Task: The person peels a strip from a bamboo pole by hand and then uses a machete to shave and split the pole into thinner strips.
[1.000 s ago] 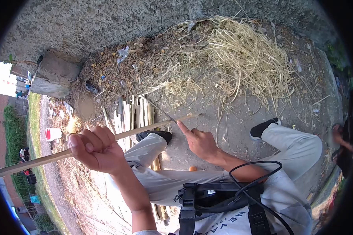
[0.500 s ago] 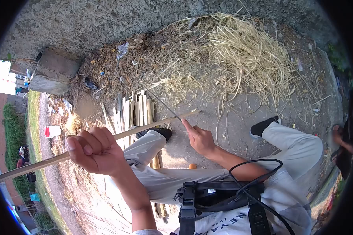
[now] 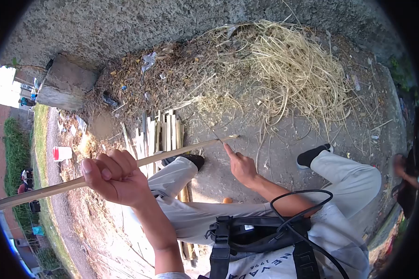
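A long pale wooden strip [image 3: 184, 149] runs from the lower left to the middle of the head view. My left hand [image 3: 114, 179] is closed around it, palm up. Near the strip's far end is my right hand [image 3: 241, 168], its index finger stretched along a thin dark blade [image 3: 215, 135] and the other fingers curled. The blade meets the strip just ahead of that fingertip; its handle is hidden in the hand.
Split pale sticks [image 3: 165, 132] lie stacked beyond my left foot. A heap of thin shavings [image 3: 295, 69] is near the rough wall [image 3: 125, 23]. A stone block [image 3: 67, 81] and a red-and-white container [image 3: 63, 153] are on the left. Another person's hand [image 3: 407, 176] shows at far right.
The blade has turned and shows much shorter beyond the strip. My right hand has shifted slightly right and down. My left hand stays closed on the strip, nearly in place.
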A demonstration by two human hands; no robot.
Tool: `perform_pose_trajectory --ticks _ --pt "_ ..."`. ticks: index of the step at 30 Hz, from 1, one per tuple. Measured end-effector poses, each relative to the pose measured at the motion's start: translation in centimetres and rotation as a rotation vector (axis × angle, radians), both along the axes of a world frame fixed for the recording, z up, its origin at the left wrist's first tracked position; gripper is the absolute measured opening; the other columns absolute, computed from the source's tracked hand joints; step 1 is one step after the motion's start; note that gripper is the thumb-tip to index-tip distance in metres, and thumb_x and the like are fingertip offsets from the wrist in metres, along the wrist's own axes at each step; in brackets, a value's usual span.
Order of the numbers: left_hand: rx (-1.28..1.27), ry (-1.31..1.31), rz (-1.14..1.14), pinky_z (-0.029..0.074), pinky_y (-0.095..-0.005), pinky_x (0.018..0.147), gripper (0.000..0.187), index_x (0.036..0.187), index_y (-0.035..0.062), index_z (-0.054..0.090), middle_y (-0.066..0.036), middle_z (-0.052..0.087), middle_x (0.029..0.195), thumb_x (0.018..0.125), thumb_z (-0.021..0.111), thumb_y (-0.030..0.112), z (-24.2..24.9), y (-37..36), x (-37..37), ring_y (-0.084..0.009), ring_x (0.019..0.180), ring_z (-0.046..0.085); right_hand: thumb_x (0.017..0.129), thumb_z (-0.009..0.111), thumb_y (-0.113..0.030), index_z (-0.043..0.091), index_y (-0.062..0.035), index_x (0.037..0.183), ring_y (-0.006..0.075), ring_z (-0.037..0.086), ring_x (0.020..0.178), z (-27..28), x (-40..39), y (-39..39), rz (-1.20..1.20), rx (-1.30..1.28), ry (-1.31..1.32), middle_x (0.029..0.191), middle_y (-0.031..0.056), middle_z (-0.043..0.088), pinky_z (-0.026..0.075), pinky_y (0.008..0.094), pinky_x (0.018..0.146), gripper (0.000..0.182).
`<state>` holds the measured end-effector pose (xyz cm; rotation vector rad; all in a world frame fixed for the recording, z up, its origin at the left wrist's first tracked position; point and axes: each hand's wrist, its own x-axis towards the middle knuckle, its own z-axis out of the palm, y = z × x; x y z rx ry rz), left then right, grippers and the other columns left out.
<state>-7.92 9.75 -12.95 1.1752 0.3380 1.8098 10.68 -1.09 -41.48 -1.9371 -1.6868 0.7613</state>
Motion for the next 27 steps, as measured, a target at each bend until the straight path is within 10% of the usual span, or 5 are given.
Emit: perform_pose_trajectory --ticks 4,13,16,27 --pt "0.004 0.061 -0.099 0.011 -0.0271 0.036 0.043 0.062 0.0171 0.029 0.004 0.02 0.046 0.102 0.045 0.022 0.5 0.8 -0.2 -0.0079 0.04 0.013 0.092 0.05 -0.009 0.032 -0.0168 0.151 0.0366 0.068 0.073 -5.1 3.5 -1.1 -0.054 -0.368 -0.044 0.078 0.0225 0.067 0.055 0.0468 0.061 0.062" --pt "-0.046 0.06 0.045 0.012 -0.0272 0.036 0.042 0.063 0.0167 0.03 0.004 0.02 0.046 0.102 0.045 0.022 0.5 0.6 0.2 -0.0076 0.04 0.012 0.088 0.053 -0.006 0.028 -0.0163 0.152 0.0405 0.067 0.077 -0.5 0.7 0.5 0.014 0.056 0.121 0.081 0.0238 0.067 0.054 0.0507 0.069 0.07" --pt "-0.044 -0.024 0.04 0.012 -0.0282 0.034 0.04 0.064 0.0146 0.031 0.001 0.022 0.045 0.103 0.039 0.021 -0.3 0.9 -1.7 -0.0087 0.038 0.014 0.087 0.054 -0.007 0.029 -0.016 0.152 0.0407 0.067 0.074 -3.8 2.4 -0.7 -0.038 -0.377 -0.011 0.081 0.0232 0.067 0.053 0.0507 0.067 0.07" --pt "-0.072 0.039 0.138 0.014 -0.0273 0.031 0.04 0.065 0.014 0.03 0.002 0.022 0.046 0.102 0.045 0.022 0.1 1.2 -0.7 -0.0079 0.035 0.015 0.089 0.053 -0.007 0.027 -0.0188 0.153 0.0401 0.066 0.075 -0.4 1.6 -0.5 0.018 -0.088 0.097 0.083 0.0244 0.066 0.053 0.0497 0.068 0.07"
